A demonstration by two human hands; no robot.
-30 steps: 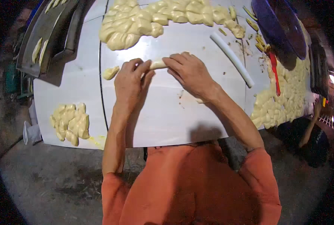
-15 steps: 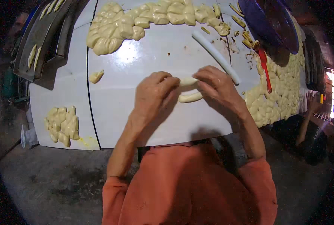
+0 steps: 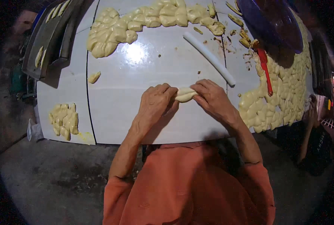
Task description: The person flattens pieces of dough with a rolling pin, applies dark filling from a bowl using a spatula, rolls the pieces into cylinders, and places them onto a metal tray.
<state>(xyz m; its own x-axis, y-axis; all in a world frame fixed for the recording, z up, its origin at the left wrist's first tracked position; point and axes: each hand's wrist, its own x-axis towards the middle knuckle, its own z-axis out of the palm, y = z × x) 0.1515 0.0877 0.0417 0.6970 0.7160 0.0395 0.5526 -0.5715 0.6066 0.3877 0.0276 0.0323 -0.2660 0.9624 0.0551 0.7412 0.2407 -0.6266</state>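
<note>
A short oval piece of pale dough (image 3: 184, 93) lies on the white board near its middle, with a lengthwise seam. My left hand (image 3: 155, 103) grips its left end with bent fingers and thumb, and my right hand (image 3: 215, 101) pinches its right end. Above them a white rod (image 3: 209, 58) lies diagonally on the board. A small lone dough lump (image 3: 94, 77) sits to the left of my hands.
Many dough pieces cover the back (image 3: 155, 15), lower left (image 3: 64, 120) and right (image 3: 283, 93). Metal trays (image 3: 50, 41) stand upper left; a purple basin (image 3: 270, 22), scraps (image 3: 244, 39) and red utensil (image 3: 266, 71) upper right. A dark-clothed co-worker (image 3: 311, 142) is beyond the right edge.
Both my hands have moved rightward and lower in the picture. The two separate-looking strips between them at half a second ago now show as one thicker piece gripped at both ends.
</note>
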